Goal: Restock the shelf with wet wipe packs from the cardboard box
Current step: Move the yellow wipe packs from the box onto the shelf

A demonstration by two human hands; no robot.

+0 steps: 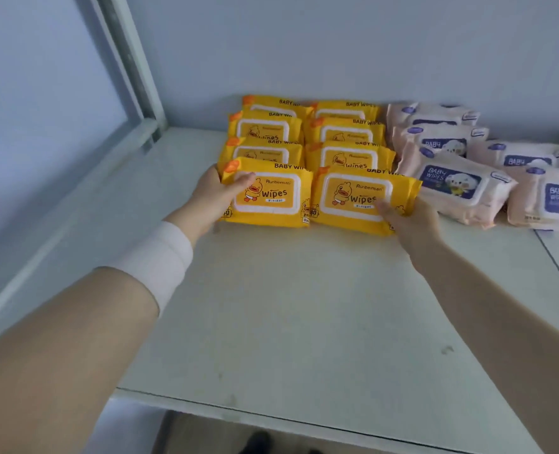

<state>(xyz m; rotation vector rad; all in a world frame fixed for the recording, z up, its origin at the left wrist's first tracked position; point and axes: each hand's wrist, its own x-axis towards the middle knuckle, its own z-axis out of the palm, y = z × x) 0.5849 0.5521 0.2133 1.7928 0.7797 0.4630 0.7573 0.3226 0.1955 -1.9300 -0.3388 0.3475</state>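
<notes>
- Yellow film is under both our hands. Our left hand grips the front-left yellow pack at its 9 o'clock end, with the thumb across the printed face and the other fingers hidden behind.
- Our right hand holds the front-right yellow pack at its 4 o'clock corner. The thumb is on the face and the fingers are tucked round the end, so neither hand is free.
- A white wristband sits on our left forearm.
- The two held packs stand tilted back, side by side with edges touching, propped on the yellow rows that run behind them towards 12 o'clock.
- At 3 o'clock of the yellow block lie the pink baby wipes packs, set more loosely, the nearest just beside the front-right pack.
- All the packs are on the far part of the white shelf board, and a grey shelf upright rises at 10 o'clock.
- We judge the step in hand to be seating this front pair squarely against its rows.
- The next move calls for letting both packs go without tipping them forward, then drawing back towards 6 o'clock for the cardboard box, which is out of view. The next pair would likely go just in front of these.
</notes>
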